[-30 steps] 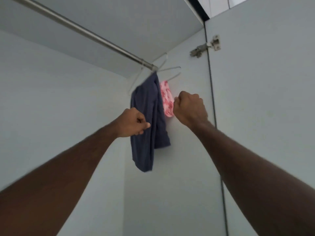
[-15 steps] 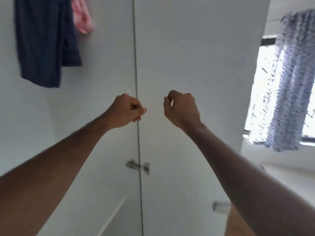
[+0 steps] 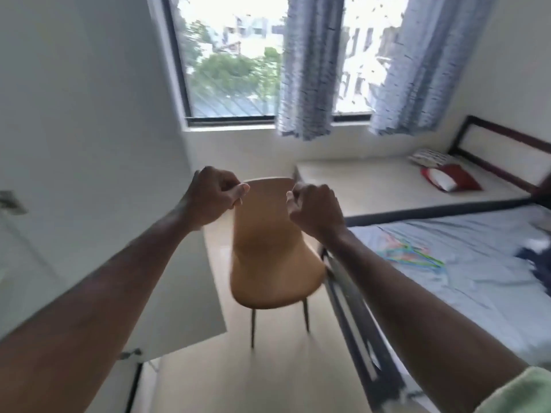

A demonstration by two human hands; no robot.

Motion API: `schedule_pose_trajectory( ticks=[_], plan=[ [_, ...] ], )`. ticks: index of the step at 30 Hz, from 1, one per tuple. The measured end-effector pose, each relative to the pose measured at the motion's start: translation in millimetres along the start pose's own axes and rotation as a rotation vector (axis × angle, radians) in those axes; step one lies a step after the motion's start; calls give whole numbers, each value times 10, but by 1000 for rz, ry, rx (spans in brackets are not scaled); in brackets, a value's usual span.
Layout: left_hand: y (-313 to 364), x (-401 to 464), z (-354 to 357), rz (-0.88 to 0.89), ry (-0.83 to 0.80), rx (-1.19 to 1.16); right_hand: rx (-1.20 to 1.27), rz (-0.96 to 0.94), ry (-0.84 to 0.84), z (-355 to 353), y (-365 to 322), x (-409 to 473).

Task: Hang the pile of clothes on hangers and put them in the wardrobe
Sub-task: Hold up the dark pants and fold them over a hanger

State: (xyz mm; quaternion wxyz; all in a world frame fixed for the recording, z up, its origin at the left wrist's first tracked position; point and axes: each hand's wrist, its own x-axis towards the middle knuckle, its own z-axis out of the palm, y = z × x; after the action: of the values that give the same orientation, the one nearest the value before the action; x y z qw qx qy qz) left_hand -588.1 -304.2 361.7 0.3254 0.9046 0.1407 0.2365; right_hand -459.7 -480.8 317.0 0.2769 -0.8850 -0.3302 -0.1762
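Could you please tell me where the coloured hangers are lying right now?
In the head view, the coloured hangers lie on the blue-sheeted bed at the right, beyond the right forearm, with the dark clothes further right and the tan chair to their left.

A chair stands on the floor in the middle. The wardrobe door is on its left. The bed is on its right, with hangers lying on it. The window is behind the chair.

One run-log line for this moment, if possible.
left hand: curled, empty | right hand: curled, empty | hangers: on bed | chair: ahead
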Motion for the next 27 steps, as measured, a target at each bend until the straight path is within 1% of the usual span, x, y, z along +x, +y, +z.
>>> schedule_pose_trajectory(
  ticks=[4, 7, 11, 15, 20, 24, 27],
  plan=[
    [694, 51, 1215, 91, -141, -70, -161, 180, -41, -541, 1234, -606],
    [1265, 40, 2099, 159, -303, -101, -249, 316, -22, -1023, 2034, -1056],
    [1990, -12, 3205, 251, -507, -174, -308, 513, 12, -1585, 2863, -1626],
    [2791, -128, 4131, 412, -705, -198, -345, 705, 57, -2034, 3631, -2141],
    [3573, 5, 5124, 501, -842, -251, -429, 847, 97, -2533, 4483, -2336],
    [4048, 309, 5874, 534, -888, -331, -496, 929, 119, -2799, 5217, -2317],
    [4321, 597, 6391, 542, -909, -330, -528, 977, 99, -2938, 5690, -2246]
  ],
)
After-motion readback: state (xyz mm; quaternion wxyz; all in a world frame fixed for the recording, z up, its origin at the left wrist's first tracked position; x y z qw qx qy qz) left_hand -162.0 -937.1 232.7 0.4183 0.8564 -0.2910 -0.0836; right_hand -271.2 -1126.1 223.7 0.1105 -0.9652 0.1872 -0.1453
